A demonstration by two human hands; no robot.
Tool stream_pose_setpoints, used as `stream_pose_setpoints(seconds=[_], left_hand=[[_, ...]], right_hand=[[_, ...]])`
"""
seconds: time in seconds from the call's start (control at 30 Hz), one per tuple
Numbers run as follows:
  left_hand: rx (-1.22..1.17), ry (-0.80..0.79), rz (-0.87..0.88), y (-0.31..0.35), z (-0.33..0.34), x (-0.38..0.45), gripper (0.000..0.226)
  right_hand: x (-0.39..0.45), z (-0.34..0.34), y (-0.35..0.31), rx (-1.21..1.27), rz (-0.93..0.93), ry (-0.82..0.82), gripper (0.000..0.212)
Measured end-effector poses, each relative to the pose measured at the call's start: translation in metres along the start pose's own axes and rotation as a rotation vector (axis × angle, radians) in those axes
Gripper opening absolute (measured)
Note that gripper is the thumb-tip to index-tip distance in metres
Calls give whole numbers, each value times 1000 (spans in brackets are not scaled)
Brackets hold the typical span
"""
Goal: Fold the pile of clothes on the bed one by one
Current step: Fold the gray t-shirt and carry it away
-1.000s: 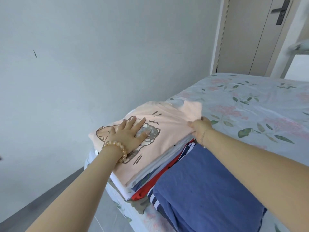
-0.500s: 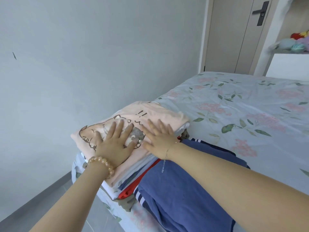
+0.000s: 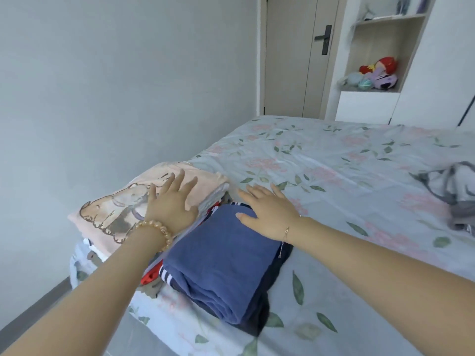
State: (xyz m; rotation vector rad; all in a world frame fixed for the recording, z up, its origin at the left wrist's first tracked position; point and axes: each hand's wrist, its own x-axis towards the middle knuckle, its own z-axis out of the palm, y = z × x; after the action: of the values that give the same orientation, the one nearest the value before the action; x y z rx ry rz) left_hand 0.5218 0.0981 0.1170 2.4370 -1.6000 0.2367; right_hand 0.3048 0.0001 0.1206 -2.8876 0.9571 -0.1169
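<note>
A folded peach top with a cartoon animal print lies uppermost on a stack of folded clothes at the left corner of the bed. The left hand, a beaded bracelet on its wrist, is over the right half of that top with its fingers straight and spread, gripping nothing; whether the palm presses the cloth or is just above it cannot be told. Beneath the top, edges of white, grey and red garments show along the side of the stack. Just beside it to the right lies a folded blue garment on top of a dark navy one with white stripes. The right hand, a thin chain at its wrist, is flat at the far end of the blue garment, fingers straight and slightly fanned, holding nothing. The bed carries a pale floral sheet. Far to the right, a crumpled grey garment lies unfolded near the picture's edge. Behind the bed stand a closed door and a shelf with plush toys
</note>
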Motion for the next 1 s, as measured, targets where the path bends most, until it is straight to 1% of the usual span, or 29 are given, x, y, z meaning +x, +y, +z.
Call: stream_pose_setpoints(seconds=[0.07,0.13,0.3,0.43,0.57,0.67,0.77,0.9,1.0], left_hand=[[-60,66,130,56,-10,-9,68],[-122,72,218,111,-20,-17,64],[-179,25,378,229,-32,-48,66],[-232,-8,497,310,-36,-91,65],[-211,-78,603,385,-34,-135,68],[-200,-95,674,435,-28,-165,69],[-212,-118,714,475,-10,-193,68],[-165,-204,733,512,33,-217,68],[-112,-273,739,527,72,-220,66]], right_hand=[[-40,-14,28,4,66,-1,65],[-80,-26,56,-8,120,7,67],[-188,-56,120,-44,268,64,67],[-285,-71,161,-79,396,42,65],[-382,-77,194,-106,519,45,64],[-445,-70,219,-83,592,60,64],[-491,-53,241,-82,641,41,64],[-527,-12,265,-16,684,-2,62],[-536,26,283,97,738,-76,62]])
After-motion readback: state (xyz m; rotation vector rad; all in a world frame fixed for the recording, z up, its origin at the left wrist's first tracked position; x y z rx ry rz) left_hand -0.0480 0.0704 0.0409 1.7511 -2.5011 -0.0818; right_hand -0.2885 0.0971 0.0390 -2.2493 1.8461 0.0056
